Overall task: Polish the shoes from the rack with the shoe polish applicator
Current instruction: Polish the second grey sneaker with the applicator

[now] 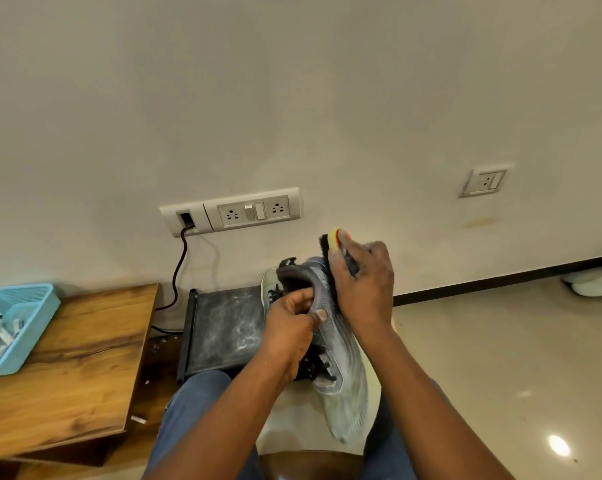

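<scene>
I hold a grey knit sneaker (341,368) in front of me, heel up and toe toward my lap. My left hand (289,327) grips its collar, fingers inside the opening and thumb on the outer side. My right hand (361,278) grips the shoe polish applicator (332,242), a black bristle pad with a yellow and red top, and presses it against the heel side of the sneaker. A second pale shoe (270,284) shows partly behind the held one, on the black rack (223,327).
A wooden table (77,362) on the left carries a blue basket (15,327) with markers. A black cable (178,271) runs down from the wall socket panel (230,211). White slippers (594,280) lie at the far right on the glossy floor. My knees are at the bottom.
</scene>
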